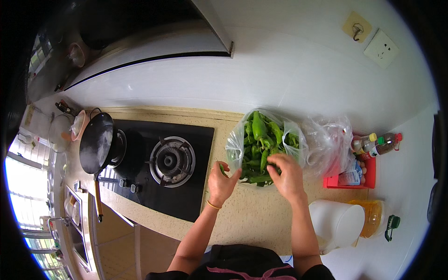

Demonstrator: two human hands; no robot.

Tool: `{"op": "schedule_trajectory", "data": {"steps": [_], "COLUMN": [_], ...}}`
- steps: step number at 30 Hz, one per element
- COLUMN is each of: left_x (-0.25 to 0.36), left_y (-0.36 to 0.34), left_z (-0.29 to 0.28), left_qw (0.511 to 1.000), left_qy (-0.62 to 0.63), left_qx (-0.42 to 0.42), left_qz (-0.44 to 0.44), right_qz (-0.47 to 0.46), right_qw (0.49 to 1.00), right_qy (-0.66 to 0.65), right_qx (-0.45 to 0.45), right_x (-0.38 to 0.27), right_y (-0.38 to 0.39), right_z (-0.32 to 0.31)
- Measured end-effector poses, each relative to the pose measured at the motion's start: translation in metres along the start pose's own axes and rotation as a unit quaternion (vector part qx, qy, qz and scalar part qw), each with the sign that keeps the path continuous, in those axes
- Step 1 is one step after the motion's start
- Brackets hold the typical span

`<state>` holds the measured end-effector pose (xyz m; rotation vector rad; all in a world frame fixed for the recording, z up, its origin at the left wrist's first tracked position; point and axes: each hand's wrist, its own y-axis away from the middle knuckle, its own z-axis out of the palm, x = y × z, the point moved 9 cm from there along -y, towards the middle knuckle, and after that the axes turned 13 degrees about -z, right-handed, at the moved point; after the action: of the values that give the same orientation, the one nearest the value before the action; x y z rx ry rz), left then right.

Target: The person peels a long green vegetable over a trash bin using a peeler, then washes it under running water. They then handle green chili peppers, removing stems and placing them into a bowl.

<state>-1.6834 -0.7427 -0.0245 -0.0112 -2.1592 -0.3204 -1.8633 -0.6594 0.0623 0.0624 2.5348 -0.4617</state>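
A clear plastic bag [234, 145] stands open on the counter, filled with long green peppers [259, 129]. My left hand [221, 185] is at the bag's near left side, its fingers curled around a bit of green pepper that shows between them. Over the near right part of the bag, my right hand [288, 177] has its thumb and fingers apart, close beside the peppers. Whether its fingertips touch one is hard to see.
A black gas stove [135, 163] lies left, with a steaming wok [97, 142] on its far burner. Right are crumpled plastic bags [329, 140], a red basket [368, 170] with eggs, bottles [387, 142], a white container [336, 224] and an oil jug [371, 217]. A range hood [154, 51] hangs above.
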Motion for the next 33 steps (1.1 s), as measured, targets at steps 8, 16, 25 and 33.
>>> {"op": "schedule_trajectory", "data": {"steps": [8,16,25,33], "left_x": [0.016,0.026,0.042,0.035], "left_y": [-0.003,-0.004,-0.005,-0.004], "left_z": [-0.018,-0.048,-0.040,-0.054], "left_qw": [0.983,0.974,0.961,0.984], "left_qy": [0.183,0.221,0.271,0.160], "left_qx": [0.016,0.037,0.021,0.051], "left_qz": [0.023,0.038,0.054,0.058], "right_qz": [0.004,0.032,-0.161,-0.066], "right_qw": [0.994,0.988,0.969,0.994], "right_qy": [0.096,0.124,0.179,0.070], "right_qx": [0.058,0.087,-0.051,0.053], "right_x": [0.042,0.066,0.016,0.026], "right_y": [-0.085,-0.055,-0.097,-0.078], "right_z": [0.034,-0.010,0.069,0.024]}}
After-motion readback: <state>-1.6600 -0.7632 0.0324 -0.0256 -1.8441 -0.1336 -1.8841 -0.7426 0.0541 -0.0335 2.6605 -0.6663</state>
